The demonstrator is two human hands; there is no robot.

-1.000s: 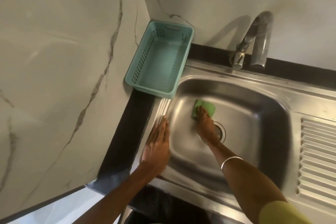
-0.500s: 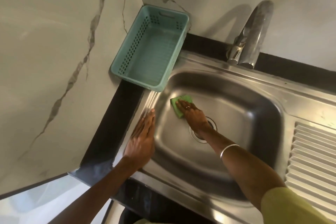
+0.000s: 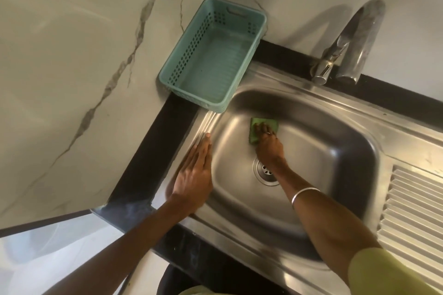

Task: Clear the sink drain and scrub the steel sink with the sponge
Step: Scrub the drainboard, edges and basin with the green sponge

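Since before, right hand [image 3: 269,145] slid sponge [image 3: 263,128] farther from drain [image 3: 265,171], fingers pressing it; left hand [image 3: 194,175] flat on sink [image 3: 335,151] rim.

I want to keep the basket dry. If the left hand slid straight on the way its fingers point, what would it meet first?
Probably the teal basket: the left hand lies flat on the sink rim, fingers aimed at its near corner.

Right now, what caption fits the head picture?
Right hand presses green sponge inside steel sink; left hand rests on its rim.
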